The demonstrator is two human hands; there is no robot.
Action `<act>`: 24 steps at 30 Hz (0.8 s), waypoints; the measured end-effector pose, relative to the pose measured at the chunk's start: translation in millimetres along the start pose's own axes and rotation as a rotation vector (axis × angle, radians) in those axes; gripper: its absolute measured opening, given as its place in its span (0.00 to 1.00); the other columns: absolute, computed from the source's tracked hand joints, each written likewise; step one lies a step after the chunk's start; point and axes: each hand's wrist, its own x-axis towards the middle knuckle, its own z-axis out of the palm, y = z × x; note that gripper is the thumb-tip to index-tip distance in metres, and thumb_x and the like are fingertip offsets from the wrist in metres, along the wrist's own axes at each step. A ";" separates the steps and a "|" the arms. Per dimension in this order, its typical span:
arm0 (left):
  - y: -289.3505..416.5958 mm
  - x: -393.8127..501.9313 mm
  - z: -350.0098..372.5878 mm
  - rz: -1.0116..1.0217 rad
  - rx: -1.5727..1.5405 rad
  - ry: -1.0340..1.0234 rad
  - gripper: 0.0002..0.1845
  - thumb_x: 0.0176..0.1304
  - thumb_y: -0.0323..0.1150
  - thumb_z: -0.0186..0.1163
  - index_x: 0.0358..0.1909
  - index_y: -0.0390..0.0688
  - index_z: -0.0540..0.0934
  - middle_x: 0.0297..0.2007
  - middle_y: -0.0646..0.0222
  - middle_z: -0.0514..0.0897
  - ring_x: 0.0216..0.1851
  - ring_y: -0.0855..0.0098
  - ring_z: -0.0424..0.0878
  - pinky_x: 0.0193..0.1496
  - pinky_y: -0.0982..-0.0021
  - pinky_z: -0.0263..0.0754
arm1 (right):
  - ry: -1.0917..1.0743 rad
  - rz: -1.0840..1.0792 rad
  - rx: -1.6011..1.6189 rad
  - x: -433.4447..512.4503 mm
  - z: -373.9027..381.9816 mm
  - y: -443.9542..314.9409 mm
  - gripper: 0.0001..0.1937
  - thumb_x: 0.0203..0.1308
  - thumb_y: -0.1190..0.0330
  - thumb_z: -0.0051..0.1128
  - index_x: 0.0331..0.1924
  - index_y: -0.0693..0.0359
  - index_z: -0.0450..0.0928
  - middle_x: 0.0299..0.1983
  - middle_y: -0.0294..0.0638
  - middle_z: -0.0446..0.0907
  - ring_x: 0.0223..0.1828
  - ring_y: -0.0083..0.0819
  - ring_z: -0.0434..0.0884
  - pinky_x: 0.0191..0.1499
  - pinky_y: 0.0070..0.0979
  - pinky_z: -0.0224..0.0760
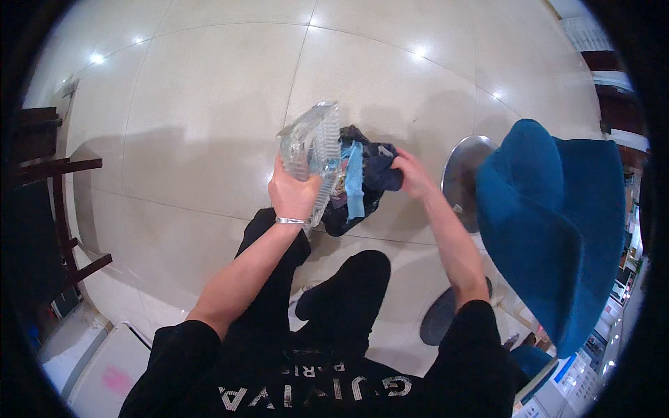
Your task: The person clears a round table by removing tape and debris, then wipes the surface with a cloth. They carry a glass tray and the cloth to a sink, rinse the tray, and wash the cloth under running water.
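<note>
My left hand [296, 194] grips a clear ribbed plastic container [312, 141], which is tilted on its side with its ribbed face towards the right. Right beside it is a black plastic bag [342, 219], its mouth showing mixed scraps and a light blue strip [355, 180] lying across them. The bag's dark, bunched rim [384, 167] is pinched in my right hand [413, 172]. The container overlaps the bag's left side, so whether they touch cannot be told. What lies deeper inside the bag is hidden.
Pale floor tiles [219, 94] lie below my hands. A blue upholstered chair [528, 209] stands at the right, by a round metal base [462, 177]. Dark wooden furniture legs [62, 219] are at the left. A white panel with a pink mark [107, 371] is at lower left.
</note>
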 end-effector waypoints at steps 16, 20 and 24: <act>117.1 -14.4 -228.8 -0.661 -0.848 -0.043 0.20 0.44 0.21 0.59 0.43 0.36 0.70 0.28 0.61 0.78 0.23 0.72 0.75 0.24 0.73 0.69 | -0.025 -0.104 0.449 -230.1 192.7 -228.2 0.20 0.47 0.69 0.45 0.47 0.63 0.73 0.48 0.43 0.76 0.50 0.38 0.75 0.56 0.38 0.66; 211.6 12.7 -358.1 -0.601 -0.739 -0.025 0.25 0.41 0.23 0.59 0.46 0.34 0.67 0.27 0.56 0.78 0.24 0.67 0.77 0.26 0.70 0.73 | 0.176 -0.063 0.356 -255.5 285.2 -292.1 0.20 0.46 0.67 0.45 0.46 0.66 0.73 0.48 0.46 0.75 0.51 0.40 0.74 0.56 0.42 0.66; 261.3 59.1 -449.5 -0.639 -0.865 -0.015 0.25 0.44 0.23 0.56 0.48 0.33 0.65 0.30 0.50 0.79 0.26 0.66 0.79 0.28 0.69 0.74 | -0.173 -0.075 0.360 -211.3 360.9 -348.3 0.24 0.43 0.68 0.44 0.48 0.65 0.73 0.48 0.48 0.76 0.50 0.45 0.75 0.57 0.42 0.66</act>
